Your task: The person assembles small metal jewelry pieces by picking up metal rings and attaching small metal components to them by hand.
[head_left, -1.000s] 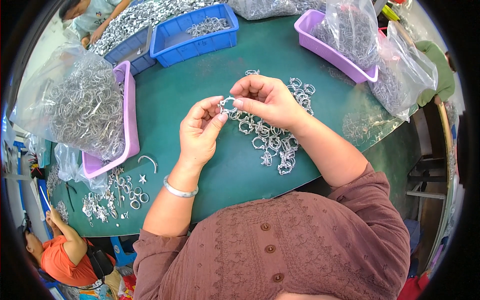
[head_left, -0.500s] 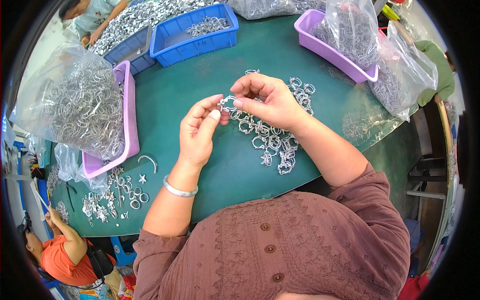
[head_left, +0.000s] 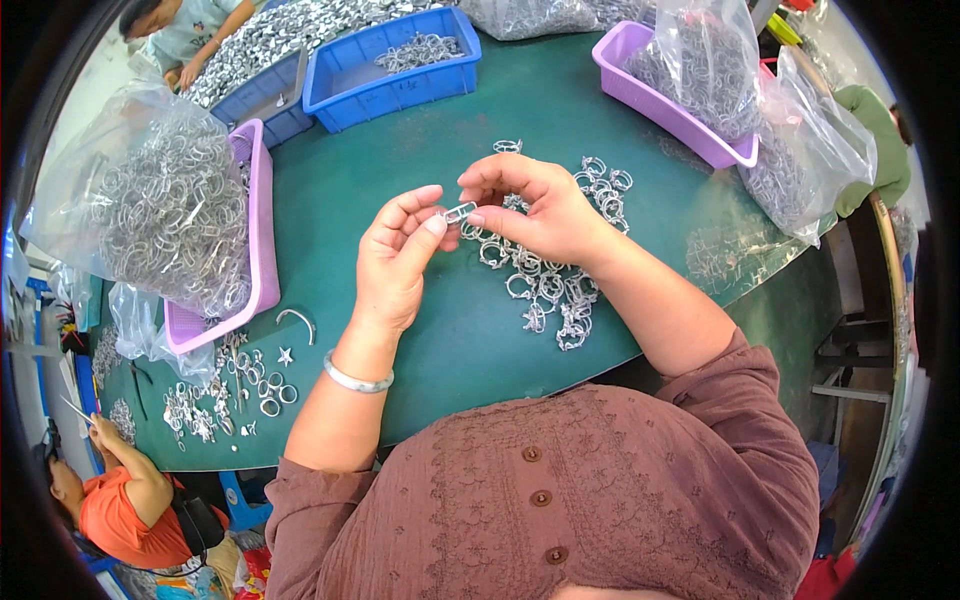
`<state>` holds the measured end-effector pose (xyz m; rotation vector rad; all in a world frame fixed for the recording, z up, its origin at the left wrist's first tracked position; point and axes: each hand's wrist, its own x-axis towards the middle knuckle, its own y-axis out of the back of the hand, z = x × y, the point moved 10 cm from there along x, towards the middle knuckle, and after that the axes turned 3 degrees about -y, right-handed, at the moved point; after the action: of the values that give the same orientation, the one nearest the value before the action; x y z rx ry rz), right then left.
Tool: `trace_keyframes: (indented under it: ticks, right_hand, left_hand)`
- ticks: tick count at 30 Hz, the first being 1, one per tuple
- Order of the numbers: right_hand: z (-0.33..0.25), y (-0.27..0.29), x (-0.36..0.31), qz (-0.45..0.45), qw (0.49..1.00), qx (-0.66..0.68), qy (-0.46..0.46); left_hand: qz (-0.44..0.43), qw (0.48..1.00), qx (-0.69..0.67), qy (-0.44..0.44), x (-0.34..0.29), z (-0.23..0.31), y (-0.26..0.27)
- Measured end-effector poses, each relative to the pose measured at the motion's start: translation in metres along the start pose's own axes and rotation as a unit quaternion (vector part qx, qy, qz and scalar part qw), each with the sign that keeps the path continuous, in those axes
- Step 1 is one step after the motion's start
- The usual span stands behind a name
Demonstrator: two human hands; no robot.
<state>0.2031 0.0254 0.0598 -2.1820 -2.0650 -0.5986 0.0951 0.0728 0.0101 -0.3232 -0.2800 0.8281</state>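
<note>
- Green tabletop (head_left: 400,155) spreads beneath my hands, with a blue bin (head_left: 400,95) at the upper left of the frame and a lilac basket (head_left: 262,220) on the left.
- Since the earlier frames, I have turned the silvery ring (head_left: 461,212): its round opening showed before, and now I see it from its narrow side.
- It sits near the middle of the frame, between my fingertips; seen this way, it shows two slim parallel bands with a gap between them, shiny and pale.
- My left hand (head_left: 392,262) pinches its left end between thumb and fingers.
- My right hand (head_left: 550,212) is curled, thumb at the ring's right end; I cannot tell whether a finger presses from behind.
- Similar pieces lie in a loose pile (head_left: 550,288) just right of centre, partly behind my right hand.
- Faint marks on the bin's near wall are too small for me to read.
</note>
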Motion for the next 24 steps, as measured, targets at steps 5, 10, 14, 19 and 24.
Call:
trace_keyframes:
  ticks: [5, 10, 14, 19, 24]
  right_hand:
    - [0.000, 0.001, 0.001, 0.005, 1.000, 0.021, 0.004]
    - [-0.005, 0.004, 0.001, 0.033, 0.998, 0.011, 0.053]
    - [-0.006, 0.004, 0.001, 0.032, 0.998, 0.017, 0.054]
    - [-0.007, 0.003, 0.001, 0.031, 0.998, 0.024, 0.052]
    - [-0.009, 0.003, 0.001, 0.028, 0.998, 0.016, 0.058]
  left_hand:
    - [-0.005, 0.993, 0.052, -0.101, -0.001, 0.020, -0.004]
    - [-0.003, 0.989, 0.082, -0.124, -0.003, 0.026, -0.007]
    - [-0.004, 0.985, 0.091, -0.146, -0.006, 0.030, -0.009]
    - [-0.007, 0.985, 0.090, -0.149, -0.006, 0.031, -0.009]
    - [-0.011, 0.983, 0.093, -0.155, -0.005, 0.030, -0.009]
